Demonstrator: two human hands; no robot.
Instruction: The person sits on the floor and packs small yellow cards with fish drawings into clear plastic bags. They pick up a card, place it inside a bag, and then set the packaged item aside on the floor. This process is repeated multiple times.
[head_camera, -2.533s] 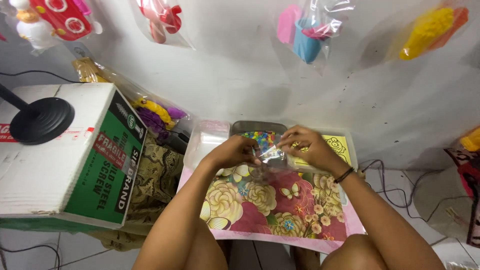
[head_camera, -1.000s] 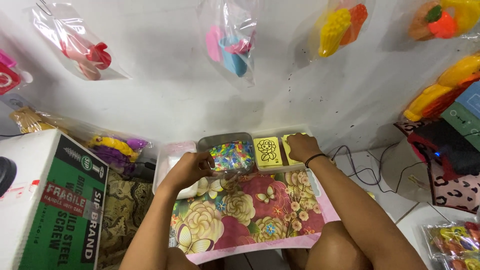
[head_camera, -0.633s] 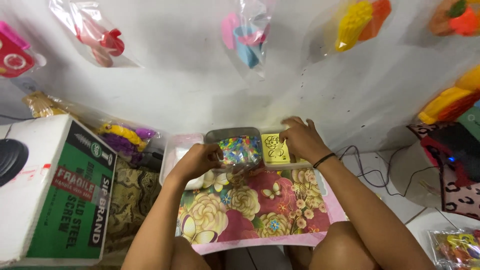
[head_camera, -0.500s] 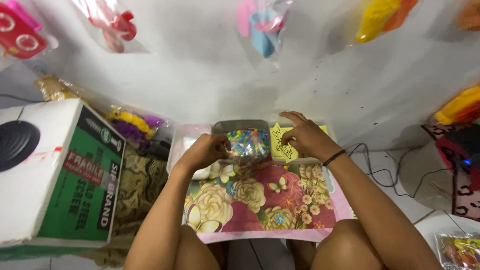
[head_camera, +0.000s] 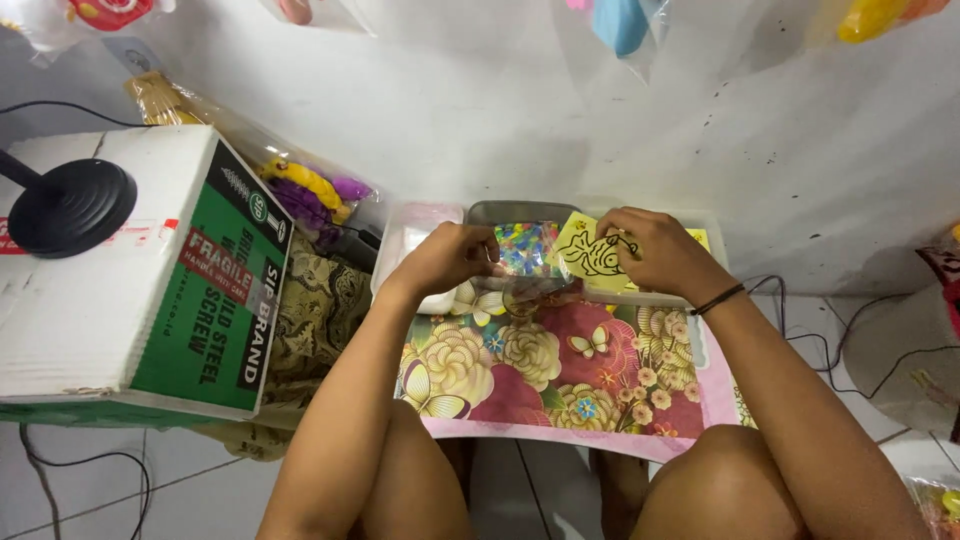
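Observation:
My left hand (head_camera: 449, 257) grips the left edge of a small clear plastic bag (head_camera: 527, 250) filled with many-coloured beads, held above the far end of a low table with a flowered cloth (head_camera: 560, 370). My right hand (head_camera: 655, 250) pinches a yellow card (head_camera: 590, 253) with a black line drawing, lifted and touching the bag's right side. Under both lies a grey tray (head_camera: 505, 212), mostly hidden by the bag.
A large white and green cardboard box (head_camera: 130, 280) stands at left with a black round base (head_camera: 70, 205) on top. Bagged toys (head_camera: 310, 190) lean on the white wall behind it. More toy bags (head_camera: 620, 20) hang above. Cables (head_camera: 880, 350) run at right.
The head camera has tilted down and left. My right hand has lifted the yellow card off the stack and brought it beside the bead bag, which my left hand keeps holding.

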